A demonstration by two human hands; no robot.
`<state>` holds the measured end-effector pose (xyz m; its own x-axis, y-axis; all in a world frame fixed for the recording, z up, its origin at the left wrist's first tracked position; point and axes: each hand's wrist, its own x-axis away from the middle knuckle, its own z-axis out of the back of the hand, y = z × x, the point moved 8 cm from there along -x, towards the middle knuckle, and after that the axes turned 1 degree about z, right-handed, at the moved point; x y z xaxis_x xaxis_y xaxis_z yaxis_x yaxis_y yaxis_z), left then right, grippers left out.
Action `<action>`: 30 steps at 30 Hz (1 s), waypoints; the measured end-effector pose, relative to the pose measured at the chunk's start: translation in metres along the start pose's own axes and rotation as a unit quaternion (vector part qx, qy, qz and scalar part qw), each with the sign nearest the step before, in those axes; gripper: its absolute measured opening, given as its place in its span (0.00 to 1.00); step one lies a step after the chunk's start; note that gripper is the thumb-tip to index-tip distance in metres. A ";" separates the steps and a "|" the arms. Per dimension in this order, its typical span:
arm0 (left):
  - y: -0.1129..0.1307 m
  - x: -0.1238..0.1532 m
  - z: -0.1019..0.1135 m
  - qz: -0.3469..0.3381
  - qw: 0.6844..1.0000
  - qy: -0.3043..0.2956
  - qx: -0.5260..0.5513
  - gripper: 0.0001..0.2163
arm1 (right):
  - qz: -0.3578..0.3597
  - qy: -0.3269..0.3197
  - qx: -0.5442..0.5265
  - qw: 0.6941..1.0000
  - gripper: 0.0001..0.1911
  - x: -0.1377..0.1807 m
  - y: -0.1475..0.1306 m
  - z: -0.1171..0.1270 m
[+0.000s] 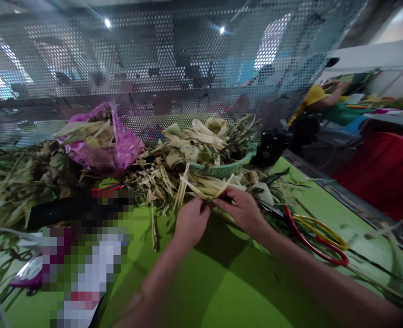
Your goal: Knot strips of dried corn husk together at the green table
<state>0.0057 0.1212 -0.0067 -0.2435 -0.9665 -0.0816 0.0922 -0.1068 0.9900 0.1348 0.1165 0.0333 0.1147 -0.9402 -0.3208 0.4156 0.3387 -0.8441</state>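
My left hand (191,219) and my right hand (242,208) meet over the green table (221,282), both closed around a bundle of pale leaf strips (204,184) that fans away from me. The fingers pinch the strips where the two hands touch. Right behind the bundle stands a light green basket (227,167) heaped with husks and leaves. Scissors with red and yellow handles (319,237) lie just right of my right hand.
A pink plastic bag (114,148) filled with leaves sits at the back left among dried leaf scraps (17,182). A perforated metal screen (174,68) rises behind the table. A person in a yellow top (315,98) works at the far right.
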 end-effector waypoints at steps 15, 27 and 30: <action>0.014 0.002 -0.004 -0.031 0.998 -0.040 0.023 0.07 | -0.018 -0.018 -0.019 0.999 0.10 -0.003 0.003 0.003; 0.015 -0.002 0.004 -0.032 0.993 -0.016 0.115 0.07 | -0.048 -0.049 -0.101 0.992 0.12 -0.001 0.010 -0.008; 0.018 -0.002 0.002 -0.036 0.991 -0.023 0.123 0.06 | -0.063 -0.065 -0.087 0.992 0.12 -0.001 0.013 -0.009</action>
<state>0.0055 0.1216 0.0118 -0.2854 -0.9460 -0.1536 -0.1646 -0.1094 0.9803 0.1316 0.1225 0.0186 0.1917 -0.9684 -0.1595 0.2740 0.2088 -0.9388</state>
